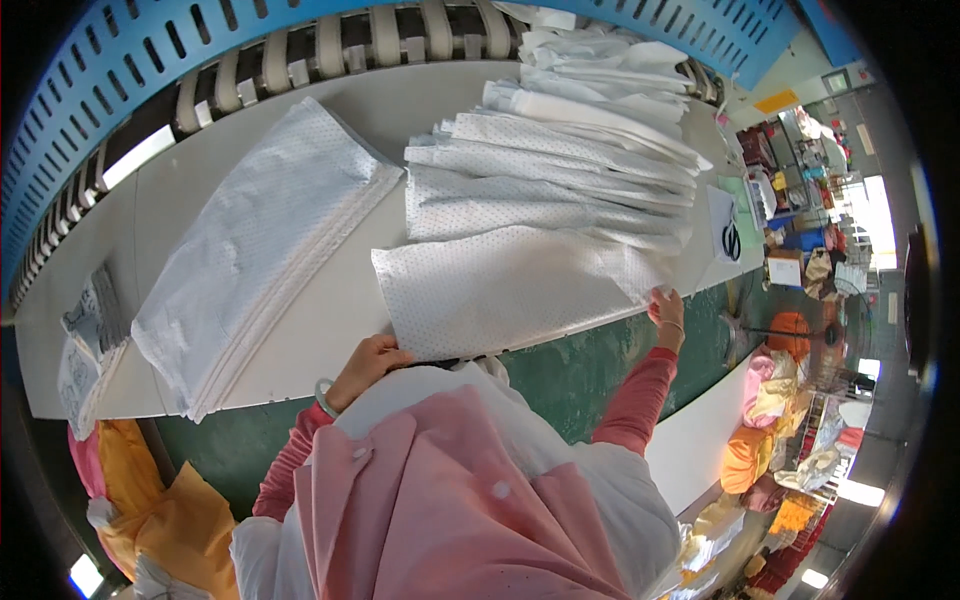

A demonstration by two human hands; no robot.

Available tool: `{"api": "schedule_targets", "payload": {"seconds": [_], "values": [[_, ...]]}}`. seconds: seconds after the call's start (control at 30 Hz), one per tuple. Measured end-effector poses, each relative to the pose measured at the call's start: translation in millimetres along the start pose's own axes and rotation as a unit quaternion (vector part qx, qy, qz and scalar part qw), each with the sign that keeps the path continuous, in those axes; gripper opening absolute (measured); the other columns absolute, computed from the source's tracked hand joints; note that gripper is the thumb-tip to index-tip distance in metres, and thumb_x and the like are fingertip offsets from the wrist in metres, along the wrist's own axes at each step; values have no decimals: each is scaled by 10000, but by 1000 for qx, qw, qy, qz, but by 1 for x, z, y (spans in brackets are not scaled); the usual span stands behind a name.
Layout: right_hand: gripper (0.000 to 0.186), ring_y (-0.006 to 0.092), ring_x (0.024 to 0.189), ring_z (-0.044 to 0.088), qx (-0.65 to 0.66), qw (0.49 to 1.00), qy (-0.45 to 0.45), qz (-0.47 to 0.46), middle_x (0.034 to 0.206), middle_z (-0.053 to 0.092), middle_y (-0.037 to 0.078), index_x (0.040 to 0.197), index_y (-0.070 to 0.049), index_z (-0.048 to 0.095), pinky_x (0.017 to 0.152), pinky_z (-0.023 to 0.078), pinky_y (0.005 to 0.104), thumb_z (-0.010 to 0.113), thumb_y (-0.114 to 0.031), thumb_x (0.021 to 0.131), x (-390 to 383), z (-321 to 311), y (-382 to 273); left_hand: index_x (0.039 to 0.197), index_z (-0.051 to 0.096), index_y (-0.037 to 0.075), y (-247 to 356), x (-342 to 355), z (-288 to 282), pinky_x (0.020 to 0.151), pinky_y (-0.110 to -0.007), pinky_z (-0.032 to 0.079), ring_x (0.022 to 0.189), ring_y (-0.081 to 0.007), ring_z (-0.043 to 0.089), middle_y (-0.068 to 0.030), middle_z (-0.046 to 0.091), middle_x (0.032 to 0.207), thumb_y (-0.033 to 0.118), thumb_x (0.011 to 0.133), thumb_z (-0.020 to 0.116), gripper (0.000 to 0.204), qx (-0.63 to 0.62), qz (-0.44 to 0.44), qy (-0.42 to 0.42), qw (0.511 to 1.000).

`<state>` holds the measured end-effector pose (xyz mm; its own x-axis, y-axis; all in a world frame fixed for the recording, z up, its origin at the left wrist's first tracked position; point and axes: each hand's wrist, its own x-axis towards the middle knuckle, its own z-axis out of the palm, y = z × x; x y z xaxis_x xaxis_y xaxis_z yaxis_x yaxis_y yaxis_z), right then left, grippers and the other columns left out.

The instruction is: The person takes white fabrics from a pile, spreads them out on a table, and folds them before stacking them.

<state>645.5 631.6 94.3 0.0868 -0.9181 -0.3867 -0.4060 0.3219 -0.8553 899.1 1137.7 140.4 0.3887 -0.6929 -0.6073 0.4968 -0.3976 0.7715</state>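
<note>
A white cloth with small dots point(500, 285) lies spread along the near edge of the pale table. My left hand point(372, 368) is closed at its near left corner, fingers curled at the fabric's edge. At the right end, my right hand point(667, 308) pinches the cloth's near corner between thumb and fingers. Just behind lies a long row of overlapping white dotted cloths point(555, 180), reaching back toward the machine. To the left, a neat pile of folded white cloths point(265, 245) rests at a slant.
A small bundle of grey-and-white cloth point(92, 350) lies at the table's far left. Belts point(383, 35) and a blue slotted panel point(190, 35) border the back. A black looped object point(732, 240) sits at the right. Yellow cloth point(185, 520) hangs lower left; a fan stand point(735, 325) stands right.
</note>
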Motion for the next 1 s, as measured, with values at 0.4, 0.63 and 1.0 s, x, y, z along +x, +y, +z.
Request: {"api": "schedule_targets", "payload": {"seconds": [0.4,0.63,1.0], "values": [[154,41,441,395,222,868,-332,-294,702,517,-29,868,-68,581,389,292,179,629,-172,765,-178,228,-269,935,532,-10,81,-180,-168,860,-400,428,973,-273,529,-129,558,1034,102,791,476,190,-359,492,242,755],[410,66,438,434,-74,784,-419,-452,503,472,-9,548,-77,468,412,326,219,676,-411,664,-225,394,-215,775,529,25,-10,-218,-205,631,-217,375,708,-71,438,6,489,778,78,803,496,69,-203,437,614,626],[142,41,593,444,-59,772,-403,-488,650,526,-5,795,-27,543,533,378,180,626,-139,769,-228,294,-181,1044,516,29,-60,-153,-158,630,-240,431,752,-121,512,-57,558,876,67,754,624,313,182,231,834,467]]}}
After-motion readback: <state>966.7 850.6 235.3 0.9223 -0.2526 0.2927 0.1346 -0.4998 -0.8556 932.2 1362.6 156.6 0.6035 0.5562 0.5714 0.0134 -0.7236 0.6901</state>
